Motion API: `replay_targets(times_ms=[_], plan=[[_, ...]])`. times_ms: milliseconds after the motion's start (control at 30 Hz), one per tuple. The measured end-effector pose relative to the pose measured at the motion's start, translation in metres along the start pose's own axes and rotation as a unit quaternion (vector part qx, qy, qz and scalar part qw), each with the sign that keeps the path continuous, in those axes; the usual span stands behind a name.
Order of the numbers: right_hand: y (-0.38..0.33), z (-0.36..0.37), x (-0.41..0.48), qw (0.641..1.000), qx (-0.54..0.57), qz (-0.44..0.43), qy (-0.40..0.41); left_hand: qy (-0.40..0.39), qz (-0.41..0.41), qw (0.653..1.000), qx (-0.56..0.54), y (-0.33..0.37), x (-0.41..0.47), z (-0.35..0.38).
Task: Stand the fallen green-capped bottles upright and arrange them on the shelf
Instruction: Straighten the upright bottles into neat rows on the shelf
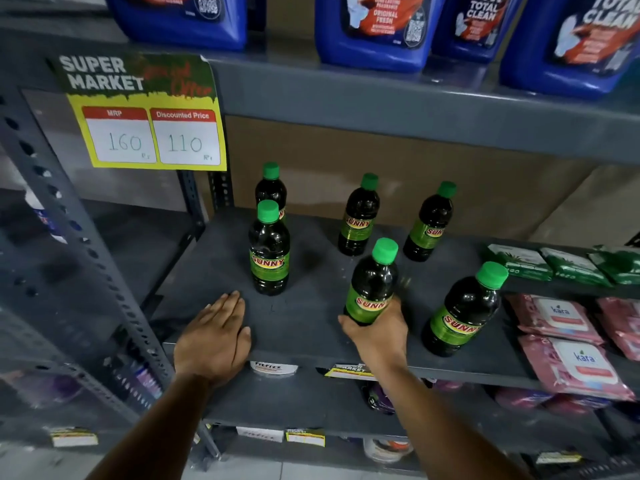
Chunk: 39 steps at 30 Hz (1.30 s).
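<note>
Behind the front-left bottle (269, 251), another bottle (270, 187) stands half hidden.

I read "SUNNY" on the bottle labels (268, 263). At ten o'clock, a sign (145, 112) says "SUPER MARKET", MRP 160, Discounted Price 110. Blue jugs (375, 29) say "TOTAL CLEAN"; pink packs (585, 362) say "kara".

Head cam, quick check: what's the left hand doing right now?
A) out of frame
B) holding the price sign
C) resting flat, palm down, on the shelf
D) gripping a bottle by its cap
C: the left hand lies flat with fingers extended on the bare shelf near its front edge, touching no bottle, while the right hand grips the lower part of a green-capped bottle.
</note>
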State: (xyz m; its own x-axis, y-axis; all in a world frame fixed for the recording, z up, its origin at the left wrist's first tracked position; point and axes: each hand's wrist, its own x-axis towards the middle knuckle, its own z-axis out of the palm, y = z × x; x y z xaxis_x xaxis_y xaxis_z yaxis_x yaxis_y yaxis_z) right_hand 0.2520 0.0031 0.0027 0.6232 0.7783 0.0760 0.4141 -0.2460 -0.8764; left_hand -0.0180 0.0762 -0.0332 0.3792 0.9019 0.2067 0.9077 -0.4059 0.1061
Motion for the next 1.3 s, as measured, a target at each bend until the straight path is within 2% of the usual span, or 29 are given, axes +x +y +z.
replay_targets(times_ms=[400,500,533,600,667,733,900,1067,1300], plan=[[0.001,-0.008,-0.029,1.0,0.014,-0.009,0.01,-0.01,0.014,1.0,-0.017,0.0,-0.001,-0.006],[0.005,-0.005,-0.064,0.986,-0.049,-0.105,0.124,-0.016,0.03,0.999,-0.013,-0.01,0.003,-0.014],[0.003,-0.001,-0.08,0.978,-0.049,-0.159,0.126,-0.011,0.032,0.999,-0.012,-0.015,0.005,-0.015],[-0.005,0.016,-0.104,0.962,-0.036,-0.267,0.04,-0.015,0.022,1.0,-0.009,-0.025,0.01,-0.014],[-0.019,0.04,-0.102,0.945,-0.037,-0.323,-0.047,-0.025,0.022,0.999,-0.013,-0.031,0.014,-0.01],[-0.042,0.062,-0.081,0.951,-0.019,-0.3,-0.071,-0.035,0.032,0.999,-0.021,-0.031,0.014,-0.009],[-0.094,0.103,0.0,0.981,0.028,-0.145,-0.125,-0.053,0.038,0.998,-0.014,-0.032,0.016,-0.009],[-0.091,0.125,0.033,0.981,0.02,-0.097,-0.17,-0.037,0.047,0.998,-0.037,-0.033,0.019,-0.005],[-0.088,0.125,0.019,0.984,0.03,-0.093,-0.15,-0.029,0.056,0.998,-0.032,-0.034,0.018,-0.006]])
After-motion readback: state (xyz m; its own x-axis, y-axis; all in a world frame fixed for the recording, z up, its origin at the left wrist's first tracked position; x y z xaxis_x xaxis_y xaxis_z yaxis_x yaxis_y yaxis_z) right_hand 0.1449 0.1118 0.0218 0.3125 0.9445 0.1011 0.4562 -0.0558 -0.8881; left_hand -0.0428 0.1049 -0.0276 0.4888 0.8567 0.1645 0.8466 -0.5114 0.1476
